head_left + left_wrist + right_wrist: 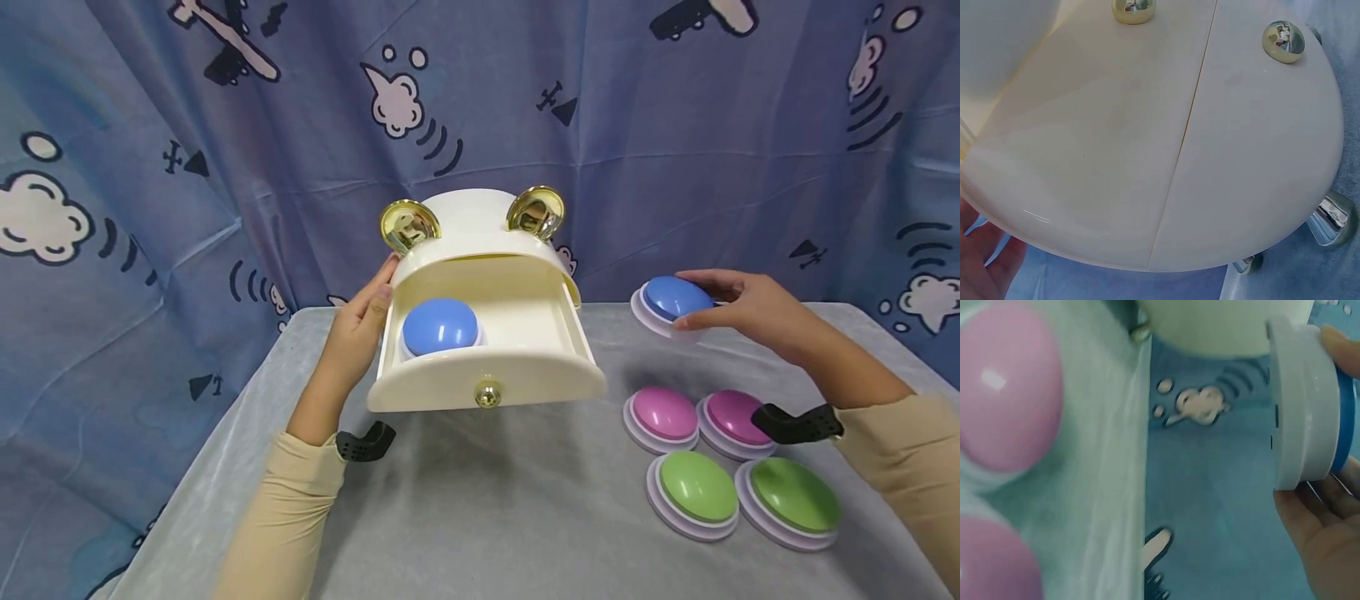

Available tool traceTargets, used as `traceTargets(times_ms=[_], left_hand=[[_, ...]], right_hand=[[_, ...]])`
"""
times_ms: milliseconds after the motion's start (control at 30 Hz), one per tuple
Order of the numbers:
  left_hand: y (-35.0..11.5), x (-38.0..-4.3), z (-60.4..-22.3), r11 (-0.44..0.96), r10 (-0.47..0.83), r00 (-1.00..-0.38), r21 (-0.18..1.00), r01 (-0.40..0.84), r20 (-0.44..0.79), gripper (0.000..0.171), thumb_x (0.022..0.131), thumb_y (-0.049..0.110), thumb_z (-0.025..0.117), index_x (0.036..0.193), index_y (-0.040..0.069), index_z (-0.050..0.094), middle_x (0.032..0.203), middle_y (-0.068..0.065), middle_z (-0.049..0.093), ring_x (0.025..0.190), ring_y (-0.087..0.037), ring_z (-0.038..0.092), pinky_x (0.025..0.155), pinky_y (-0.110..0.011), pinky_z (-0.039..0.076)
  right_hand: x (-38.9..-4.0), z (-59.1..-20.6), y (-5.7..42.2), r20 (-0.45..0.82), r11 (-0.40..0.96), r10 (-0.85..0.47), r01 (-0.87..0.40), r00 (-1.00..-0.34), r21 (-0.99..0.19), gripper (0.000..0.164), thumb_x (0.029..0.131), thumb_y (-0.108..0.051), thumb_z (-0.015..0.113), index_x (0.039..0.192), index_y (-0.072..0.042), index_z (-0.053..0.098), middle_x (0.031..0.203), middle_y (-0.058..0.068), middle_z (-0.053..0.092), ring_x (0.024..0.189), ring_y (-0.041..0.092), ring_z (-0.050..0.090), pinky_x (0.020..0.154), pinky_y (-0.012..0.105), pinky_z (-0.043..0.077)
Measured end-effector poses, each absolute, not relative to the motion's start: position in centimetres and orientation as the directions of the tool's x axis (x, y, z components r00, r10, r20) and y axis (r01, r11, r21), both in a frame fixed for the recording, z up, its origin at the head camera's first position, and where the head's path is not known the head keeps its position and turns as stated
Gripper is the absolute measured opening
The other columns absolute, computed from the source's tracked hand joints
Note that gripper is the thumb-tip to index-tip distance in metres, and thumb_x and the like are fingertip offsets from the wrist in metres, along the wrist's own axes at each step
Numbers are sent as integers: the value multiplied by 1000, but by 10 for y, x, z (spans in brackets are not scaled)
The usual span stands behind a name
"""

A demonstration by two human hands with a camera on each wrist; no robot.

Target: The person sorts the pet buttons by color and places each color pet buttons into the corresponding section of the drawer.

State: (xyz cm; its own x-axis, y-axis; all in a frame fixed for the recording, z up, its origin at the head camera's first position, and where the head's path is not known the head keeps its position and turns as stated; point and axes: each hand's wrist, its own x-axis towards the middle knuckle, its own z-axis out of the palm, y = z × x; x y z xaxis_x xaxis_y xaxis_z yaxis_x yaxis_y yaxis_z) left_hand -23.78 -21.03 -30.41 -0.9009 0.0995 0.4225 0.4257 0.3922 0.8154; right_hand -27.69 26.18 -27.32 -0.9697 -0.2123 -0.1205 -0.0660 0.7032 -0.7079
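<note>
A white rounded box (468,217) with gold ear-like discs stands in the middle of the head view, its drawer (525,367) pulled out toward me. My left hand (360,329) holds the box by its left side, thumb toward the front. In the left wrist view the box's white surface (1104,144) fills most of the picture. Inside the drawer, at the left, sits a blue push button (440,327). Right of the box, my right hand (757,308) pinches a second blue push button (675,297) by its edges, above the table; its white base (1304,406) shows from the side.
Two pink buttons (664,413) and two green buttons (699,487) lie grouped on the grey cloth-covered table (480,508), below my right hand. A blue patterned curtain (480,100) hangs behind the table. The drawer front carries a gold knob (487,394).
</note>
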Motion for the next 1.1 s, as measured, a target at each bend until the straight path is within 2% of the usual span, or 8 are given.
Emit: traceTargets(times_ms=[433, 567, 600, 700, 833, 933, 1100], left_hand=[[-211, -239, -306, 399, 101, -904, 816, 419, 415, 48, 108, 39, 35, 155, 26, 35, 161, 14, 29, 151, -7, 24, 126, -35, 21], [-211, -238, -305, 395, 98, -903, 817, 420, 417, 48, 108, 39, 35, 155, 26, 35, 161, 15, 29, 151, -6, 24, 126, -35, 21], [-212, -238, -305, 395, 98, -903, 817, 421, 419, 48, 109, 39, 35, 155, 26, 35, 161, 15, 29, 151, -6, 24, 126, -35, 21], [-212, -237, -304, 398, 98, -903, 815, 421, 418, 48, 109, 38, 35, 155, 25, 34, 162, 14, 29, 151, -7, 24, 126, -35, 21], [-211, -237, -304, 403, 100, -904, 813, 419, 416, 48, 109, 38, 35, 155, 25, 34, 162, 12, 28, 151, -7, 24, 126, -36, 21], [-211, -238, -304, 403, 103, -904, 814, 419, 414, 48, 109, 38, 35, 155, 26, 34, 162, 13, 28, 151, -7, 24, 126, -36, 21], [-210, -237, -304, 405, 103, -905, 813, 417, 413, 48, 109, 38, 35, 155, 26, 34, 162, 13, 28, 151, -8, 24, 126, -37, 21]], right_hand=[[-251, -233, 224, -37, 698, -203, -118, -978, -706, 81, 88, -40, 74, 156, -17, 35, 158, 24, 32, 138, 46, 38, 106, 62, 42], [-240, -223, 211, -30, 706, -212, -132, -977, -695, 79, 87, -42, 76, 154, -20, 40, 155, 21, 38, 134, 43, 44, 103, 57, 49], [-238, -222, 207, -30, 707, -214, -134, -976, -695, 79, 86, -42, 76, 153, -21, 40, 154, 20, 39, 134, 42, 45, 103, 55, 50], [-233, -217, 199, -26, 691, -222, -138, -975, -709, 77, 86, -41, 77, 152, -22, 42, 153, 18, 42, 133, 39, 47, 95, 37, 57], [-229, -212, 191, -10, 659, -236, -152, -972, -737, 74, 86, -38, 78, 151, -25, 45, 152, 13, 45, 131, 33, 50, 81, 13, 52], [-227, -210, 185, 8, 629, -253, -170, -968, -759, 72, 86, -35, 79, 149, -26, 47, 150, 9, 48, 128, 28, 51, 79, 10, 52], [-222, -208, 174, 18, 584, -285, -188, -958, -789, 70, 85, -32, 80, 147, -26, 49, 149, 6, 50, 127, 25, 52, 81, 13, 53]])
